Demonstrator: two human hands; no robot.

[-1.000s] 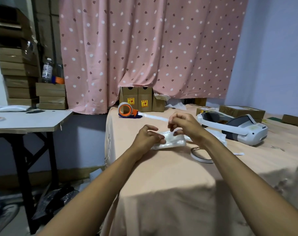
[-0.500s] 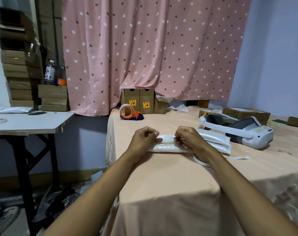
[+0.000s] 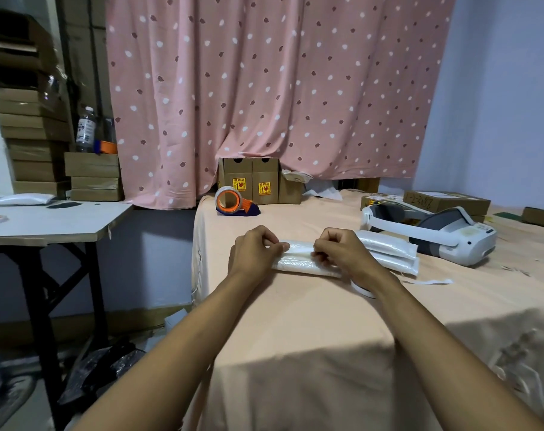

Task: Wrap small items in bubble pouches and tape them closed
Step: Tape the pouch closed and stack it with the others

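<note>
- The bubble pouch [image 3: 297, 265] is a whitish, crinkly roll lying crosswise on the peach-clothed table [image 3: 295, 331].
- Behind it on the left sits an orange tape dispenser [image 3: 233, 202]. To the right lie more pouches [image 3: 389, 248] and a white headset [image 3: 445, 241]. A tape roll [image 3: 362, 292] peeks from under the right wrist.
- The left hand [image 3: 252, 255] pinches the pouch's left end and the right hand [image 3: 342, 253] pinches its top fold, both with curled fingers.
</note>
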